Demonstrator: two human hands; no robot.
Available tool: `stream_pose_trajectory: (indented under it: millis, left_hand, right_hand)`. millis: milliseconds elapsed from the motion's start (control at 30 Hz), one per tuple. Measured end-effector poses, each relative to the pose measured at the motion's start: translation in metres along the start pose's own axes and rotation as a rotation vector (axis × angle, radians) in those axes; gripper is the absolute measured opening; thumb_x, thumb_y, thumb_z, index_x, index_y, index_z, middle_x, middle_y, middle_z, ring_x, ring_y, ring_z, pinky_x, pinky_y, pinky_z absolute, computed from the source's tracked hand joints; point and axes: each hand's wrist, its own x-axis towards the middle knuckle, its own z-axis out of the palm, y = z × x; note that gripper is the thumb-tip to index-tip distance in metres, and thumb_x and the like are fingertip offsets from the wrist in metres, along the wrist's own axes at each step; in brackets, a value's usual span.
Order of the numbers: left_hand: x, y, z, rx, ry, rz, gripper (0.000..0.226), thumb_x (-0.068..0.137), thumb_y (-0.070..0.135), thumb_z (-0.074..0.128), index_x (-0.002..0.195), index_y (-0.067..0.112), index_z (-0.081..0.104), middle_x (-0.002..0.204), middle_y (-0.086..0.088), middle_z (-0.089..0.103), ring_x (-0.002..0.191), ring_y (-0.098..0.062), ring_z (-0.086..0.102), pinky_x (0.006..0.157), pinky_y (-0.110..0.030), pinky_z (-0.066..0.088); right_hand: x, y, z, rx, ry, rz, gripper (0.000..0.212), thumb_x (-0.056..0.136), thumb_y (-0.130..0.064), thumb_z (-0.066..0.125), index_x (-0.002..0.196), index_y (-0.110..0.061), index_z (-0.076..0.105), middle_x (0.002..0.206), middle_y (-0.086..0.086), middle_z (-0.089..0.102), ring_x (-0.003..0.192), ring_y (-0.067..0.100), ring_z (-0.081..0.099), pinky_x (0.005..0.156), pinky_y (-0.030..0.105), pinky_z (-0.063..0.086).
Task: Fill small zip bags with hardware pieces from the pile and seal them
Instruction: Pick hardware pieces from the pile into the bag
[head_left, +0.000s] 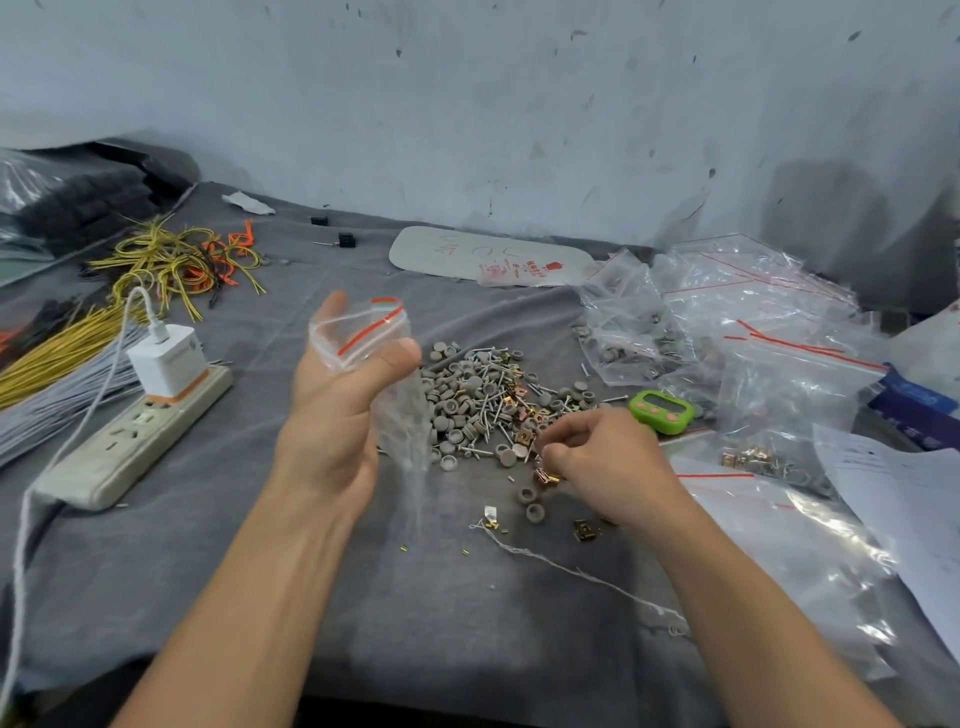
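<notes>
My left hand (332, 400) holds a small clear zip bag (400, 415) with a red seal strip above the grey cloth, its mouth held apart between thumb and fingers. The bag hangs down and looks empty. Behind it lies the pile of hardware (488, 400): grey round caps, screws and brass-coloured clips. My right hand (602, 457) is at the pile's near right edge with fingers curled, pinching brass clips (545, 475) that show under its fingertips. A few loose caps (531, 503) and clips lie just in front.
A power strip (135, 436) with a white charger lies at left, with yellow and grey wire bundles (67, 353) beyond. Heaps of zip bags (753, 338), a green timer (661, 411) and paper sheets (904, 514) crowd the right. A white string (571, 571) trails across the cloth.
</notes>
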Motion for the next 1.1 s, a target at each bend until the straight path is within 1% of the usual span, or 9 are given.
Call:
stream_pose_trajectory:
  millis: [133, 233, 367, 467, 567, 667, 800, 967, 1100]
  left_hand:
    - [0.008, 0.007, -0.018, 0.696, 0.101, 0.388, 0.114, 0.060, 0.025, 0.092, 0.151, 0.048, 0.027, 0.110, 0.017, 0.063, 0.100, 0.003, 0.063, 0.090, -0.024, 0.050]
    - [0.012, -0.004, -0.021, 1.172, 0.079, 0.344, 0.121, 0.066, 0.012, 0.087, 0.152, 0.054, 0.014, 0.112, 0.014, 0.059, 0.102, -0.018, 0.062, 0.092, -0.046, 0.054]
    - [0.010, -0.040, -0.013, 1.517, -0.239, 0.228, 0.119, 0.067, 0.007, 0.076, 0.160, 0.036, 0.008, 0.115, 0.002, 0.054, 0.101, -0.019, 0.049, 0.089, -0.037, 0.046]
    - [0.007, -0.060, -0.012, 1.551, -0.330, 0.161, 0.119, 0.067, 0.006, 0.071, 0.160, 0.036, 0.003, 0.115, 0.004, 0.050, 0.104, -0.019, 0.048, 0.087, -0.034, 0.044]
    - [0.010, -0.064, -0.014, 1.557, -0.342, 0.158, 0.118, 0.067, 0.006, 0.069, 0.160, 0.037, 0.003, 0.121, 0.002, 0.055, 0.113, -0.023, 0.052, 0.091, -0.035, 0.047]
    - [0.016, -0.058, -0.018, 1.588, -0.340, 0.168, 0.121, 0.067, 0.013, 0.074, 0.160, 0.037, 0.000, 0.127, 0.001, 0.054, 0.120, -0.026, 0.052, 0.096, -0.037, 0.044]
    - [0.021, -0.045, -0.022, 1.593, -0.403, 0.184, 0.127, 0.064, 0.036, 0.081, 0.159, 0.040, -0.003, 0.138, 0.004, 0.048, 0.128, -0.023, 0.048, 0.099, -0.034, 0.041]
    - [0.018, -0.041, -0.010, 1.501, -0.567, 0.175, 0.137, 0.053, 0.055, 0.085, 0.157, 0.047, -0.005, 0.160, 0.014, 0.028, 0.143, -0.013, 0.035, 0.115, -0.038, 0.037]
    - [0.023, -0.047, 0.005, 1.601, -0.660, 0.275, 0.136, 0.056, 0.063, 0.081, 0.156, 0.045, -0.009, 0.165, 0.012, 0.021, 0.149, -0.012, 0.024, 0.123, -0.034, 0.020]
  right_hand:
    - [0.013, 0.009, -0.010, -0.151, 0.104, 0.013, 0.028, 0.084, -0.012, 0.063, 0.079, -0.038, 0.070, 0.086, -0.008, 0.076, 0.078, 0.015, 0.067, 0.073, 0.025, 0.050]
    - [0.020, 0.007, -0.003, -0.246, 0.027, 0.000, 0.036, 0.086, -0.007, 0.062, 0.096, -0.038, 0.075, 0.089, -0.003, 0.072, 0.071, 0.015, 0.056, 0.069, 0.022, 0.041]
    - [0.024, -0.004, 0.015, -0.286, 0.005, -0.108, 0.025, 0.094, -0.018, 0.065, 0.109, -0.034, 0.078, 0.110, -0.003, 0.076, 0.100, 0.023, 0.068, 0.087, 0.028, 0.051]
    - [0.026, -0.010, 0.026, -0.411, -0.036, -0.171, 0.032, 0.093, -0.017, 0.067, 0.121, -0.031, 0.071, 0.122, 0.004, 0.072, 0.111, 0.029, 0.066, 0.093, 0.036, 0.054]
    - [0.029, -0.013, 0.032, -0.507, -0.076, -0.197, 0.029, 0.091, -0.010, 0.065, 0.116, -0.025, 0.069, 0.119, 0.008, 0.069, 0.106, 0.031, 0.065, 0.087, 0.038, 0.054]
    - [0.034, -0.011, 0.028, -0.431, -0.064, -0.147, 0.023, 0.089, -0.010, 0.066, 0.098, -0.030, 0.072, 0.103, 0.001, 0.073, 0.098, 0.024, 0.068, 0.083, 0.031, 0.054]
    - [0.036, -0.005, 0.018, -0.265, -0.007, -0.113, 0.013, 0.094, -0.025, 0.067, 0.088, -0.033, 0.075, 0.073, -0.012, 0.064, 0.066, 0.007, 0.060, 0.056, 0.013, 0.038]
    - [0.039, 0.001, 0.005, -0.202, -0.066, -0.094, 0.022, 0.091, -0.044, 0.068, 0.079, -0.029, 0.079, 0.064, -0.006, 0.069, 0.067, 0.010, 0.063, 0.060, 0.027, 0.041]
    - [0.057, 0.003, -0.003, -0.205, 0.075, -0.088, 0.018, 0.095, -0.028, 0.064, 0.103, -0.029, 0.080, 0.088, -0.006, 0.077, 0.081, 0.013, 0.068, 0.076, 0.027, 0.051]
